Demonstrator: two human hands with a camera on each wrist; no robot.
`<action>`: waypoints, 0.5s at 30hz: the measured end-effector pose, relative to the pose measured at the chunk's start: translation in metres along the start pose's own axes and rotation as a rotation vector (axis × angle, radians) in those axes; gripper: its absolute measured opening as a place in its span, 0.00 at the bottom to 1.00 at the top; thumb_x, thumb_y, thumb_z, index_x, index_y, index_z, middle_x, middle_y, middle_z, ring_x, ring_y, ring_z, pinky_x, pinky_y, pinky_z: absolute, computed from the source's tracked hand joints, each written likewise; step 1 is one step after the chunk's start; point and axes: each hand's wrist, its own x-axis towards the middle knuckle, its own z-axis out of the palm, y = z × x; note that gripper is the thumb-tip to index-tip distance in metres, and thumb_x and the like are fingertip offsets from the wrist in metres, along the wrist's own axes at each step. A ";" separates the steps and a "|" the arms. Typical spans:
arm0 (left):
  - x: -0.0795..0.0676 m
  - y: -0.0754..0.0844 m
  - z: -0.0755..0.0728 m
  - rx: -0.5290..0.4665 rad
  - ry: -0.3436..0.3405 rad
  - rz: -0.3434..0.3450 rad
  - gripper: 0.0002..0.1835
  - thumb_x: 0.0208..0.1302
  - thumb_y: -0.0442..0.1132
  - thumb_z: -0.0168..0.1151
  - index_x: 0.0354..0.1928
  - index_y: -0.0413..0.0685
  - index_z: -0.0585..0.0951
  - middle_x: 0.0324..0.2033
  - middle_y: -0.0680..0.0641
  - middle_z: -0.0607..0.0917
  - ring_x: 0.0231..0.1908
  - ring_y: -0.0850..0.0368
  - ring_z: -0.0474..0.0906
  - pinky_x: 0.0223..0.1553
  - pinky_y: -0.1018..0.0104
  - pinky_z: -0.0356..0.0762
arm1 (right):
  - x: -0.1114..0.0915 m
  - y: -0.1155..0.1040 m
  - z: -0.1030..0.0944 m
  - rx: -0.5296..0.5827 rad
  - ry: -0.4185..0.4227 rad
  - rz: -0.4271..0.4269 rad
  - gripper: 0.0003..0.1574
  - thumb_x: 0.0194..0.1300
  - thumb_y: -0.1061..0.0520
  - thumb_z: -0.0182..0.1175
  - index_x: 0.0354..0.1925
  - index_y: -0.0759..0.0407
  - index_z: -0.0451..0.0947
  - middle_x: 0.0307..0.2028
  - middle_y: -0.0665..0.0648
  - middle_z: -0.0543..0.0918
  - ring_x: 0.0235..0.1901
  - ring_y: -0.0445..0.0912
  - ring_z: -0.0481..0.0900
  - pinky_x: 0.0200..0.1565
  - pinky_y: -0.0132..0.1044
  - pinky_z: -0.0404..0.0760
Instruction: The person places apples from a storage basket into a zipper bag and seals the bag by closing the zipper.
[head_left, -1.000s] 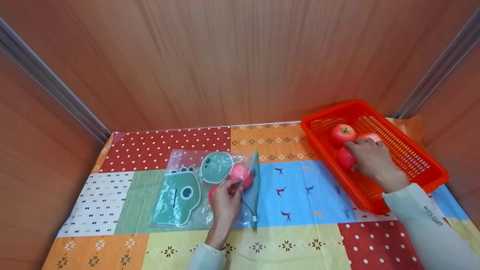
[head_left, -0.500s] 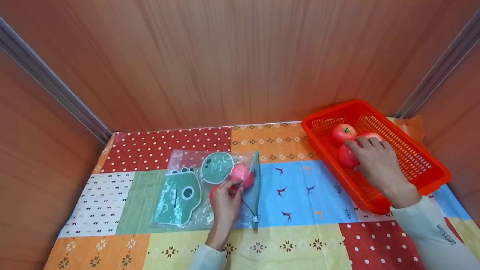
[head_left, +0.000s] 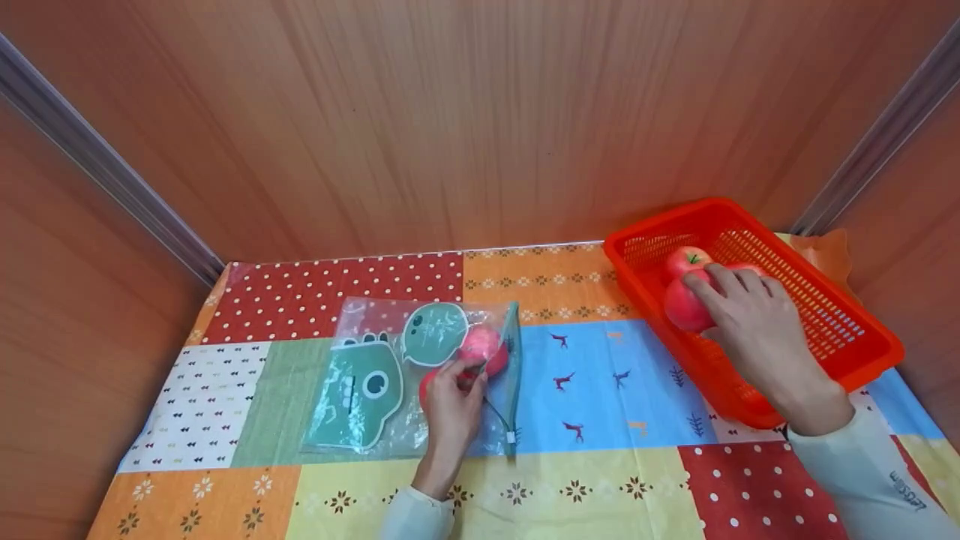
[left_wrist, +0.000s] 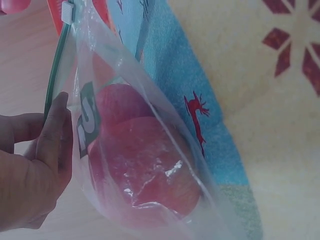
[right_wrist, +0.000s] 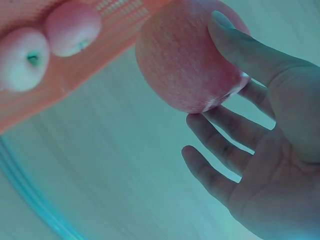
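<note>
My right hand (head_left: 761, 337) grips a red apple (head_left: 686, 304) between thumb and fingers above the orange-red basket (head_left: 716, 386). In the right wrist view the gripped apple (right_wrist: 187, 55) shows large, with the thumb across one side. Two more apples, one whole (head_left: 684, 259) and one partly hidden (head_left: 745, 268), lie in the basket. My left hand (head_left: 452, 405) pinches the upper layer of a clear zip bag (head_left: 352, 405) printed with green cartoon animals. Inside the bag are apples (left_wrist: 145, 165), partly covered by the hand. The bag's green zip edge (left_wrist: 59, 62) runs past the left fingers.
A patchwork cloth (head_left: 574, 487) covers the table. Wood-grain panels (head_left: 480, 135) rise at the back and both sides. The white zip slider (head_left: 511, 436) sits at the near end of the bag's zip edge. An orange flap (head_left: 823, 255) lies behind the basket.
My right hand has closed round the apple and lifted it slightly up and left within the basket. The left hand and the bag have stayed in place.
</note>
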 end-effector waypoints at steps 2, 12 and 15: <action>0.000 0.000 0.000 0.003 0.000 0.003 0.11 0.61 0.25 0.74 0.46 0.41 0.90 0.37 0.46 0.88 0.32 0.58 0.81 0.34 0.68 0.83 | 0.000 -0.005 -0.001 0.003 0.014 -0.014 0.59 0.39 0.67 0.86 0.69 0.54 0.71 0.66 0.70 0.76 0.58 0.70 0.75 0.61 0.73 0.75; 0.000 0.000 0.000 -0.007 -0.002 0.001 0.11 0.61 0.24 0.73 0.45 0.41 0.90 0.35 0.47 0.88 0.32 0.58 0.81 0.34 0.70 0.82 | 0.003 -0.034 0.009 -0.030 0.022 -0.116 0.56 0.41 0.63 0.87 0.68 0.56 0.73 0.64 0.68 0.78 0.59 0.66 0.77 0.58 0.66 0.79; 0.000 0.001 -0.001 -0.003 -0.012 -0.018 0.12 0.62 0.24 0.73 0.46 0.42 0.90 0.36 0.48 0.88 0.32 0.58 0.80 0.34 0.70 0.81 | 0.004 -0.043 0.015 -0.037 0.005 -0.139 0.54 0.44 0.63 0.85 0.68 0.56 0.72 0.63 0.68 0.79 0.58 0.64 0.78 0.58 0.63 0.80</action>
